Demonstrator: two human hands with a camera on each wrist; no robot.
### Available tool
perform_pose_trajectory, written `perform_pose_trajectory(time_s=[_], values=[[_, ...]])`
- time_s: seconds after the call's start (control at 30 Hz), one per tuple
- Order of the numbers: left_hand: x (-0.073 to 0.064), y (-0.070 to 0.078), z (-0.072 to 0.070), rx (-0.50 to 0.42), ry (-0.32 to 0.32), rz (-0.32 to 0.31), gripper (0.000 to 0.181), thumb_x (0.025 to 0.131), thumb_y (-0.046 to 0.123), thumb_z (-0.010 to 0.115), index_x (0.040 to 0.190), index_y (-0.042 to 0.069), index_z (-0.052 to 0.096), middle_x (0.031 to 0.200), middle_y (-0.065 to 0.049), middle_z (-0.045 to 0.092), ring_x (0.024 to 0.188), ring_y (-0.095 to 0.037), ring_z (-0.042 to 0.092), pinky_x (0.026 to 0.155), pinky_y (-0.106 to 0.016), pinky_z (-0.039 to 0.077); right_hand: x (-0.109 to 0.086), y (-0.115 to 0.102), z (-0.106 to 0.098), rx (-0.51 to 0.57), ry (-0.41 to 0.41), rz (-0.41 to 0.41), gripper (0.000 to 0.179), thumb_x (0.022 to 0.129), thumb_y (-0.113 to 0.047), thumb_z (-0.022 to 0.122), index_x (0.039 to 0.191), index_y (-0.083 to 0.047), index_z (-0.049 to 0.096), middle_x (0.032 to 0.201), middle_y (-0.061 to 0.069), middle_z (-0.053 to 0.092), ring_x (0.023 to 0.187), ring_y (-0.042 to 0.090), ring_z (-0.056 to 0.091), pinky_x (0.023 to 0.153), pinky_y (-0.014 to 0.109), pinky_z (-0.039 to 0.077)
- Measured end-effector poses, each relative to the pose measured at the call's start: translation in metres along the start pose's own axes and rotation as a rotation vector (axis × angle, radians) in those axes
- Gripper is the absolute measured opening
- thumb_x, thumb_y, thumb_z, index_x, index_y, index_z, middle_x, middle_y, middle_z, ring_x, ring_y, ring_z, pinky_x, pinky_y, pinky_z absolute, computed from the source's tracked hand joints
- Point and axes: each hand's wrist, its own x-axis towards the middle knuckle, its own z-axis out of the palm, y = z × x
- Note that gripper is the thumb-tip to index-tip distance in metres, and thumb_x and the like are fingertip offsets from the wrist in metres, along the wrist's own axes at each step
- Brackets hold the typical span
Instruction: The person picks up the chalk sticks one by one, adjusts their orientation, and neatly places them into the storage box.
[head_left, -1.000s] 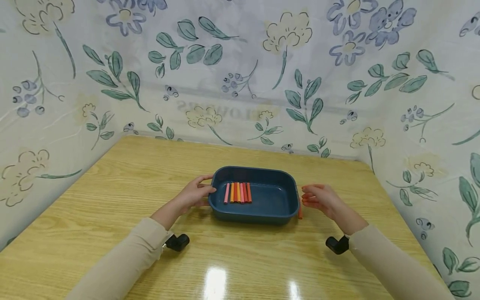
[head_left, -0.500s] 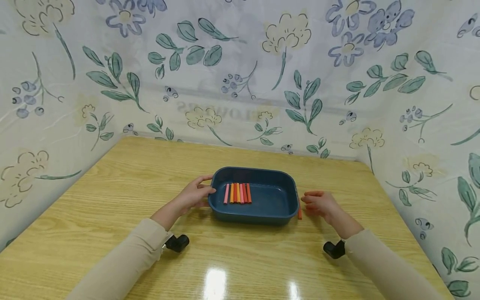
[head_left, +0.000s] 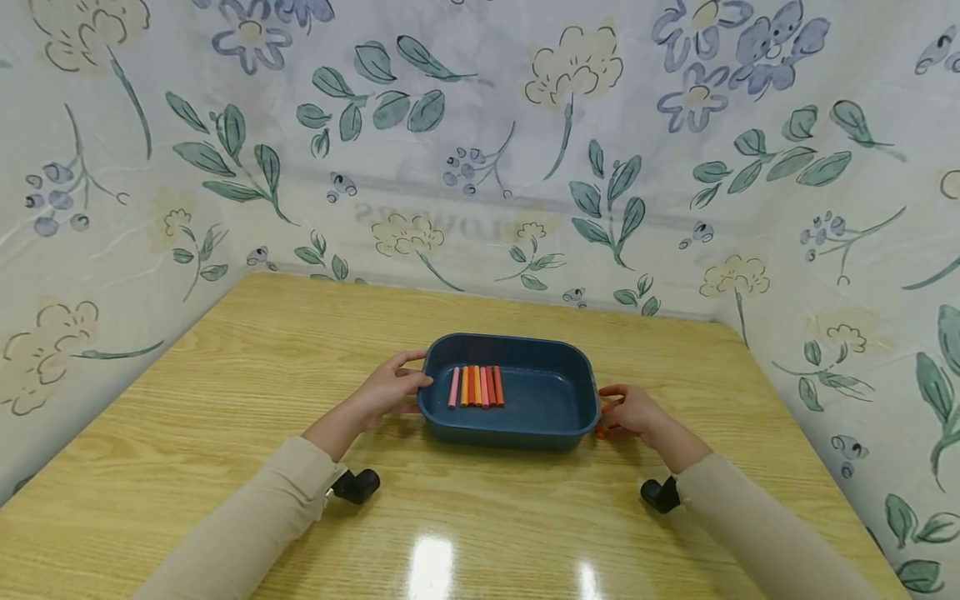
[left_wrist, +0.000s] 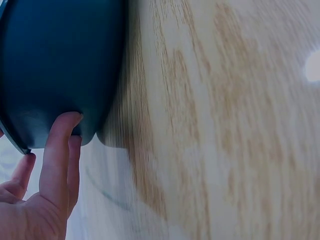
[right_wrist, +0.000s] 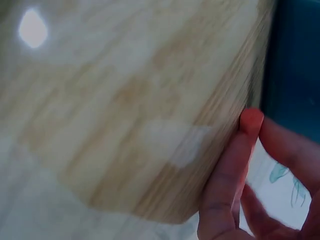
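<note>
A dark blue rectangular tray [head_left: 540,425] with rounded corners stands on the wooden table. Inside its left half, several thin round sticks [head_left: 476,387] in pink, yellow, orange and red lie side by side. My left hand [head_left: 386,387] grips the tray's left end, thumb at the rim; in the left wrist view its fingers [left_wrist: 56,160] lie against the outer wall. By the tray's right end, my right hand [head_left: 633,414] pinches an orange-red stick [right_wrist: 251,120], whose rounded end shows between fingers and thumb, close beside the outer wall. Most of that stick is hidden by the hand.
The wooden table [head_left: 315,333] reaches back to a floral cloth [head_left: 465,242], which also hangs along both sides. A black wrist mount [head_left: 356,485] sticks out below the left wrist, another black mount [head_left: 660,495] below the right.
My right hand has moved down and left toward the tray's right end, and its fingers have closed on the orange-red stick lying there. The left hand and tray have stayed in place.
</note>
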Motion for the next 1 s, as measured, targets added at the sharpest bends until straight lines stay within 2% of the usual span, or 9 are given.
perform_pose_trajectory(time_s=[0.17, 0.27, 0.4, 0.5, 0.63, 0.83, 1.0], values=[[-0.001, 0.001, 0.000, -0.005, -0.007, 0.006, 0.059, 0.093, 0.008, 0.050, 0.146, 0.006, 0.025, 0.128, -0.027, 0.042, 0.104, -0.033, 0.057, 0.078, -0.039, 0.054, 0.001, -0.001, -0.002, 0.013, -0.019, 0.024, 0.069, 0.071, 0.018, 0.064, 0.131, 0.010, 0.030, 0.096, 0.020, 0.051, 0.061, 0.020, 0.061, 0.061, 0.033, 0.056], [-0.001, 0.000, 0.000, -0.003, -0.007, 0.005, 0.058, 0.093, 0.009, 0.050, 0.146, 0.006, 0.025, 0.128, -0.027, 0.042, 0.103, -0.032, 0.057, 0.077, -0.039, 0.054, 0.003, -0.001, -0.002, 0.041, -0.008, 0.046, 0.069, 0.073, 0.014, 0.064, 0.130, 0.005, 0.027, 0.092, 0.018, 0.056, 0.060, 0.021, 0.061, 0.059, 0.033, 0.056], [-0.001, 0.000, 0.000, 0.000, -0.006, 0.006, 0.058, 0.093, 0.009, 0.051, 0.146, 0.007, 0.026, 0.127, -0.027, 0.042, 0.102, -0.032, 0.058, 0.077, -0.039, 0.054, 0.004, -0.002, -0.003, 0.070, 0.013, 0.071, 0.053, 0.083, 0.001, 0.060, 0.127, 0.003, 0.031, 0.076, 0.009, 0.060, 0.058, 0.017, 0.059, 0.058, 0.029, 0.054], [-0.001, 0.000, -0.001, -0.003, -0.004, 0.006, 0.058, 0.092, 0.009, 0.051, 0.145, 0.007, 0.026, 0.128, -0.027, 0.042, 0.104, -0.033, 0.057, 0.078, -0.039, 0.054, 0.004, -0.002, -0.004, 0.097, 0.025, 0.079, 0.044, 0.086, -0.004, 0.056, 0.124, 0.002, 0.035, 0.069, 0.005, 0.060, 0.058, 0.014, 0.057, 0.059, 0.026, 0.053], [-0.001, 0.000, -0.001, -0.002, 0.001, 0.009, 0.058, 0.093, 0.009, 0.050, 0.145, 0.007, 0.026, 0.128, -0.027, 0.043, 0.105, -0.034, 0.056, 0.077, -0.039, 0.054, 0.004, -0.006, -0.005, 0.131, 0.024, 0.075, 0.041, 0.086, -0.004, 0.053, 0.123, 0.002, 0.038, 0.073, 0.004, 0.058, 0.060, 0.014, 0.057, 0.061, 0.028, 0.053], [-0.001, 0.000, -0.001, 0.000, 0.004, 0.005, 0.057, 0.093, 0.009, 0.050, 0.145, 0.007, 0.027, 0.127, -0.026, 0.043, 0.102, -0.031, 0.057, 0.077, -0.039, 0.054, 0.002, -0.013, -0.008, 0.178, 0.009, 0.076, 0.031, 0.093, -0.007, 0.048, 0.121, 0.004, 0.041, 0.084, 0.008, 0.055, 0.065, 0.016, 0.059, 0.064, 0.032, 0.055], [-0.001, 0.000, -0.001, -0.006, 0.007, 0.000, 0.057, 0.093, 0.009, 0.050, 0.145, 0.007, 0.027, 0.128, -0.026, 0.043, 0.103, -0.032, 0.057, 0.078, -0.039, 0.054, 0.000, -0.024, -0.011, 0.165, 0.015, 0.066, 0.035, 0.094, -0.009, 0.047, 0.125, 0.006, 0.042, 0.086, 0.008, 0.053, 0.066, 0.016, 0.057, 0.063, 0.029, 0.054]])
